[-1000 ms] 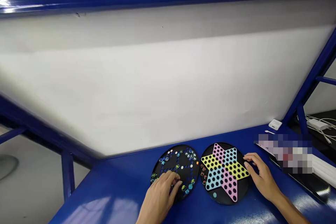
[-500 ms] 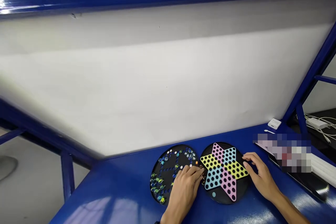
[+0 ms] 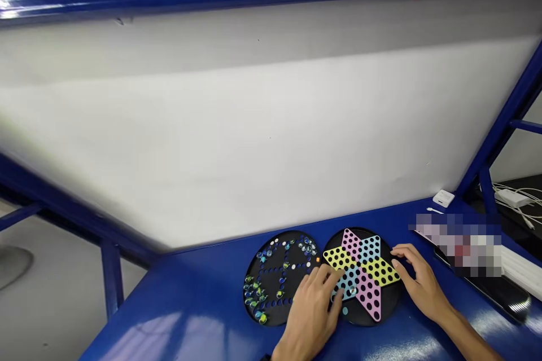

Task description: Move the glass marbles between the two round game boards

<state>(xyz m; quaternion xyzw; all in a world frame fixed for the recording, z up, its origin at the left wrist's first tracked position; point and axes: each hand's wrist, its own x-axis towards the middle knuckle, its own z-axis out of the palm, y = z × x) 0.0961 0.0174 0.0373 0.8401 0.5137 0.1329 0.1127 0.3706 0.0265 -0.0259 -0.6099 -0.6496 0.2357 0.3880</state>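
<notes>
A round black Chinese checkers board [image 3: 392, 307] with a pink, yellow and blue star lies on the blue table. My left hand [image 3: 313, 307] reaches over the star's left side, thumb and forefinger apart with no piece visible between them. Just beyond its fingertips, a small reddish-white marble [image 3: 353, 290] sits on the lower-left blue point. At the board's right edge rests my right hand [image 3: 421, 285], thumb and fingers apart and holding nothing. A second round black tray [image 3: 271, 277] on the left carries several glass marbles [image 3: 256, 290], mostly yellow-green and blue.
An orange cube [image 3: 318, 259] lies between the two round boards. To the right are a white adapter [image 3: 444, 198], a blurred-out package and a long black case [image 3: 499, 296]. A white wall and blue metal frame [image 3: 502, 118] border the blue table [image 3: 199, 287].
My left hand has moved right, from the gap between the boards onto the star, and its thumb has opened away. A marble now shows on the blue point. My right hand stays put.
</notes>
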